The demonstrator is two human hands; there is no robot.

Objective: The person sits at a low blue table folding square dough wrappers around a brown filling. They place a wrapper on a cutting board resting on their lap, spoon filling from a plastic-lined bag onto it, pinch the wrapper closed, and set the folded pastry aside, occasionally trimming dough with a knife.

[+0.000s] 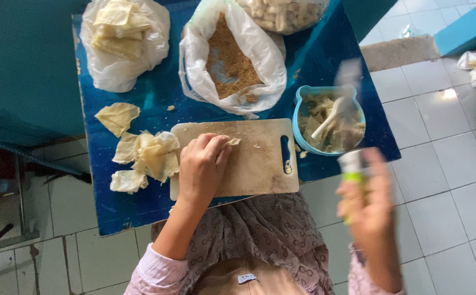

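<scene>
Overhead, a blue table carries a pale cutting board, its long axis running 9 to 3 o'clock. The left hand lies on the board's left end, fingers pressed together and curled toward 1 o'clock, touching a small scrap of yellow wrapper at their tips. A pile of wrapper sheets sits just beside this hand at 9 o'clock. The right hand, blurred, is off the table at 4 o'clock from the board, clasped on a white-and-green knife handle; the blade points to 12 over a blue bowl.
</scene>
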